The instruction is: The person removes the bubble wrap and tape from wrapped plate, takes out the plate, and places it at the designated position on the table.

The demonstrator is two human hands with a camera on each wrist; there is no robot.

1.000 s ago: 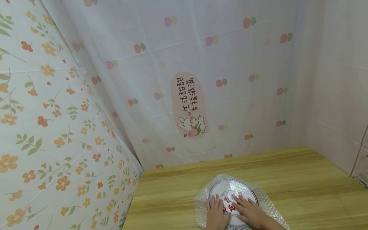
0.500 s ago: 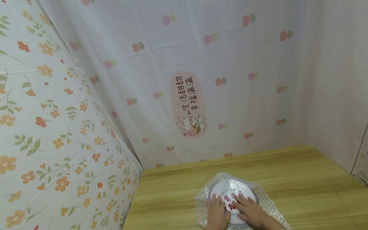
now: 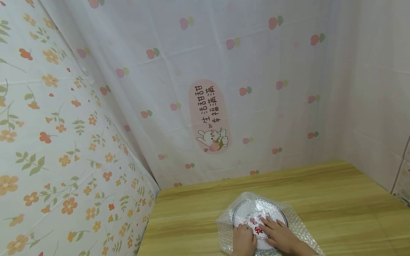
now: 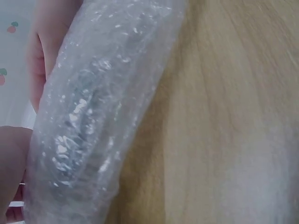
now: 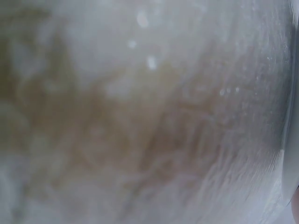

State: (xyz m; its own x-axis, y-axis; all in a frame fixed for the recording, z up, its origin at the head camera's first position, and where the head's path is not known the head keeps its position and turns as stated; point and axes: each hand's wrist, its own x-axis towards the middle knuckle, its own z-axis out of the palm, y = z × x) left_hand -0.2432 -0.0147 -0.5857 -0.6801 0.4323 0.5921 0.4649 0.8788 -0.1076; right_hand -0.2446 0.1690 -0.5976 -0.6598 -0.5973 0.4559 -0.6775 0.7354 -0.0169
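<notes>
In the head view, a round white plate [image 3: 246,209] with a dark rim line and red characters lies in clear bubble wrap [image 3: 301,224] on the table. My left hand [image 3: 244,240] rests on the plate's left part, its fingers bent and the tips hard to see. On the plate's right part lies my right hand [image 3: 280,236], fingers spread and fairly straight. In the left wrist view, the bubble wrap [image 4: 93,112] covers the thick side of the plate, with parts of hands at the left edge. Blurred bubble wrap [image 5: 224,116] fills most of the right wrist view.
The wood-grain table [image 3: 185,217] reaches back to a fruit-print curtain [image 3: 266,117]. A flower-print cloth [image 3: 80,160] hangs along the left side, and a pale wall covering [image 3: 374,106] stands on the right.
My left hand's fingers have drawn back and bent, showing more of the plate. The right hand, the plate and the wrap have hardly moved.
</notes>
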